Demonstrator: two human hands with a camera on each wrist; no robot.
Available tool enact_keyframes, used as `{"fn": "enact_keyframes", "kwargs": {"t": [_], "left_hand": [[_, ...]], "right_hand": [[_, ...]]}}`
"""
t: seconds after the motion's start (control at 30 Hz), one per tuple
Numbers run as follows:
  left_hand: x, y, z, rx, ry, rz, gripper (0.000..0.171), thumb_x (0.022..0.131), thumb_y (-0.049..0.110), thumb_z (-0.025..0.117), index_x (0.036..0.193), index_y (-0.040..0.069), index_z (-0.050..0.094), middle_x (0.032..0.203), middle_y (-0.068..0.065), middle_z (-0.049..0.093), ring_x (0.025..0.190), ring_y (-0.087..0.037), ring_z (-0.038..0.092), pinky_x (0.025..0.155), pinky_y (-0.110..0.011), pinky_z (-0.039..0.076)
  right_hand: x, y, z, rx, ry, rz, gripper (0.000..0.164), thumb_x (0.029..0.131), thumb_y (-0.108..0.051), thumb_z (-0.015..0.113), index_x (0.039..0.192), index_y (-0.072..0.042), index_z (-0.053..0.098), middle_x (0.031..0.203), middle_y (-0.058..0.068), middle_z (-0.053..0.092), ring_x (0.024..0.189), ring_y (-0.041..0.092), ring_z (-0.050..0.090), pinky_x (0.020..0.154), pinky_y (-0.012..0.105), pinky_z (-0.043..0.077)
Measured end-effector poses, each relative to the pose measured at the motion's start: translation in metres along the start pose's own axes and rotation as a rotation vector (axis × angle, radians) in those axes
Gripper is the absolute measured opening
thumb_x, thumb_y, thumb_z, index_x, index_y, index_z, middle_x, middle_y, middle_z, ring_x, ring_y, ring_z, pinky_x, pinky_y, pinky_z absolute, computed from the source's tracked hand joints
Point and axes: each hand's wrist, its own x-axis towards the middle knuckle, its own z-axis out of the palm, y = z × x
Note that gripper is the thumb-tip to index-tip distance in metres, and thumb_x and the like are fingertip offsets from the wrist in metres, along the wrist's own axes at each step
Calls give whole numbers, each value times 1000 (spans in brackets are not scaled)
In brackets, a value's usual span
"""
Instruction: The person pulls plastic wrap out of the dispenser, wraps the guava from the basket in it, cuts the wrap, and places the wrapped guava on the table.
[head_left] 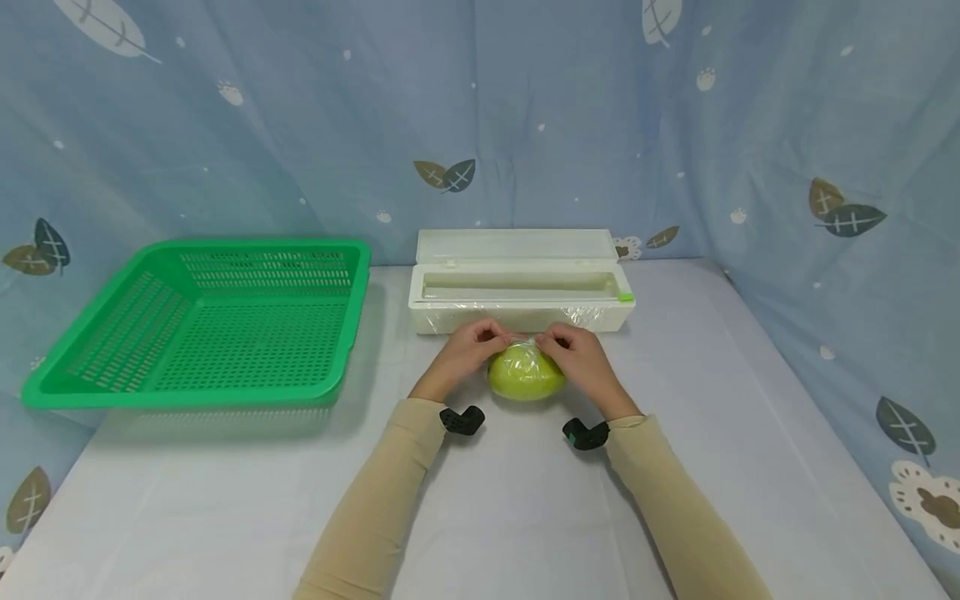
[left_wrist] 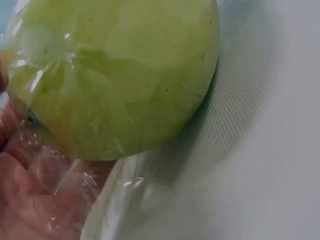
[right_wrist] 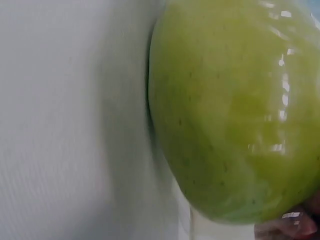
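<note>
A smooth yellow-green fruit (head_left: 525,377) with small dark specks lies on the table, covered by clear cling film (head_left: 522,354). My left hand (head_left: 467,354) pinches the film between thumb and fingers at the fruit's upper left. At its upper right, my right hand (head_left: 587,364) pinches the film in the same way. In the left wrist view, folds of film spread over the fruit (left_wrist: 125,85) and across the left hand (left_wrist: 40,200). The right wrist view shows the fruit (right_wrist: 220,110) filling the right side, with fingertips (right_wrist: 295,225) in the lower right corner.
Just behind the hands stands a white cling film box (head_left: 525,319), its lid (head_left: 517,244) raised and a green slider (head_left: 626,297) at the right end. Film clings to its front. To the left is a green plastic basket (head_left: 341,333). A patterned blue curtain (head_left: 540,100) hangs behind.
</note>
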Motion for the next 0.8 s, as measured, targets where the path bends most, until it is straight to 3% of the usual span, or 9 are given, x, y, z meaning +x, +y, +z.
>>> {"fn": "enact_keyframes", "kwargs": {"t": [0.07, 0.17, 0.4, 0.6, 0.8], "left_hand": [[3, -7, 2, 21, 19, -15, 18, 85, 29, 57, 80, 12, 55, 93, 1, 60, 87, -15, 52, 69, -30, 42], [3, -6, 2, 10, 21, -45, 15, 86, 27, 55, 83, 12, 54, 95, 1, 59, 87, -15, 51, 70, -30, 42], [-3, 14, -2, -131, -114, -25, 18, 91, 14, 49, 106, 11, 59, 110, 1, 58, 105, -14, 50, 86, -34, 40], [-11, 26, -9, -76, -163, 0, 23, 93, 15, 46, 106, 12, 65, 114, 7, 58, 110, -10, 47, 88, -34, 38], [-9, 13, -20, -5, -260, 17, 26, 92, 22, 51, 116, 20, 61, 116, 8, 57, 99, -14, 51, 79, -39, 43]], "right_hand": [[0, -1, 2, 0, 12, 28, 28, 86, -33, 57, 68, -12, 54, 65, 4, 47, 63, 20, 43, 54, 31, 35], [-1, -3, 3, -8, 31, 50, 27, 85, -33, 57, 70, -11, 53, 68, 4, 48, 64, 20, 43, 54, 31, 36], [-2, -7, 5, -31, 66, 56, 22, 85, -29, 58, 74, -11, 51, 70, 5, 47, 66, 20, 43, 56, 31, 35], [-1, -6, 7, -19, 76, 18, 17, 84, -31, 61, 88, -15, 56, 74, 5, 45, 68, 19, 42, 58, 31, 34], [-2, -4, 4, 12, 41, 2, 22, 82, -39, 62, 92, -20, 66, 79, 0, 53, 73, 18, 46, 63, 32, 38]]}}
